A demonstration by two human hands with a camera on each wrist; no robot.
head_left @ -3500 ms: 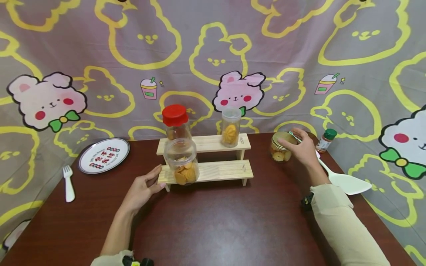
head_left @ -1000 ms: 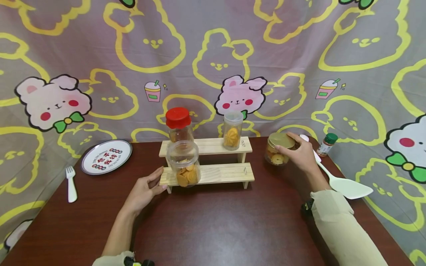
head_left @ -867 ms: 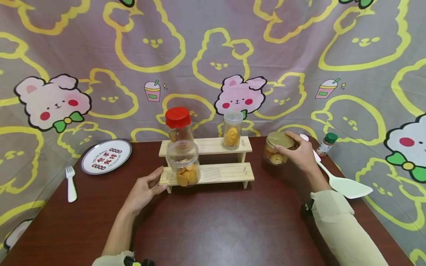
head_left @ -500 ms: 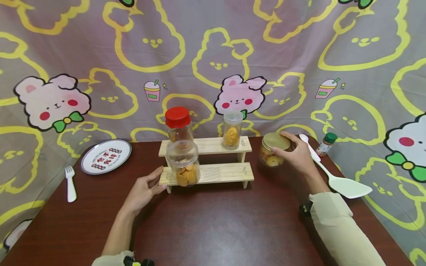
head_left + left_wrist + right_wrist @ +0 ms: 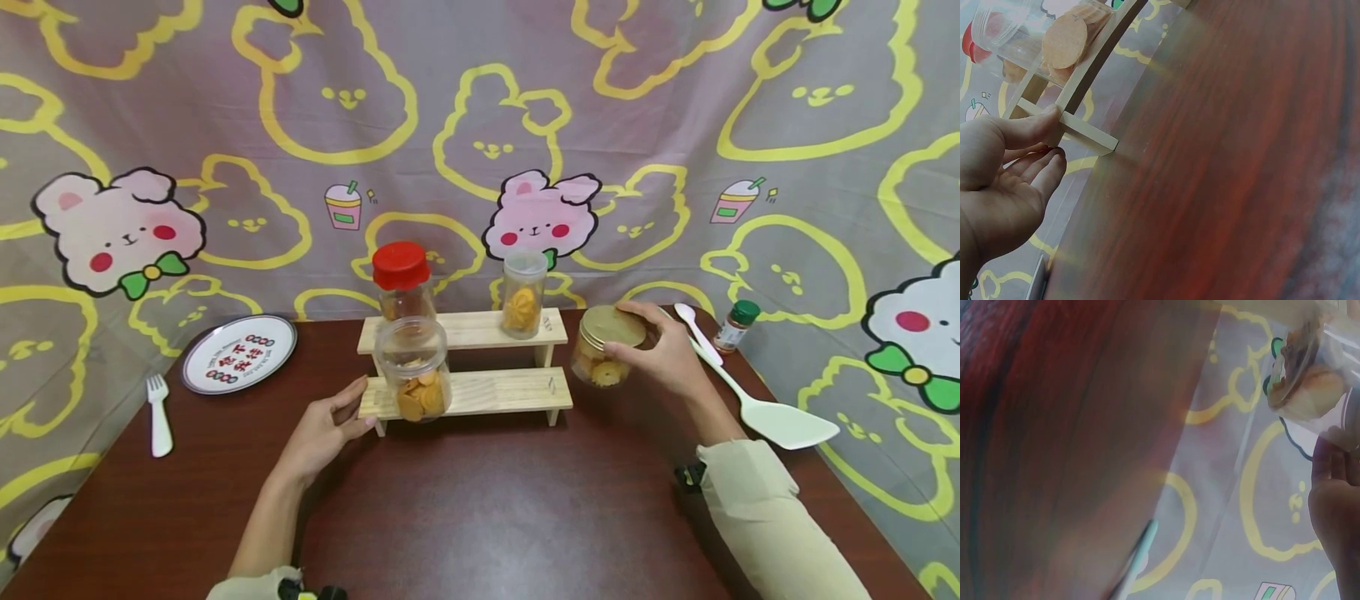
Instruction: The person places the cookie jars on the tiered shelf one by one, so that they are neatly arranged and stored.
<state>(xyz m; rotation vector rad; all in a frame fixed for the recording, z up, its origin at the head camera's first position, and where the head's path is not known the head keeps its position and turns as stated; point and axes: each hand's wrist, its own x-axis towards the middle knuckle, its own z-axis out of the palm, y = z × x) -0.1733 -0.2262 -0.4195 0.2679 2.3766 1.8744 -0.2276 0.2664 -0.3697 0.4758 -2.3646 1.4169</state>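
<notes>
My left hand [image 5: 318,437] pinches the left end of a two-tier wooden rack [image 5: 510,390], thumb on top and fingers below in the left wrist view. Beside its thumb, a clear jar of round biscuits [image 5: 420,396] stands on the lower tier. The upper tier bears a red-lidded jar [image 5: 401,267] and a slim clear jar [image 5: 522,308] with yellow cookies. To the right of the rack, my right hand [image 5: 663,354] grips a gold-lidded cookie jar [image 5: 611,327] around its lid. In the right wrist view, cookies show through the tilted-looking jar [image 5: 1313,390].
A white plate [image 5: 240,354] and a white fork [image 5: 159,417] lie at the left. At the right edge are a pale spatula [image 5: 787,425], a white spoon [image 5: 701,337] and a green-capped seasoning bottle [image 5: 735,327]. A patterned cloth [image 5: 450,192] hangs behind the table.
My right hand has taken hold of the gold-lidded jar and brought it left, and lately slightly nearer, to the rack's right end. My left hand keeps its place on the rack.
</notes>
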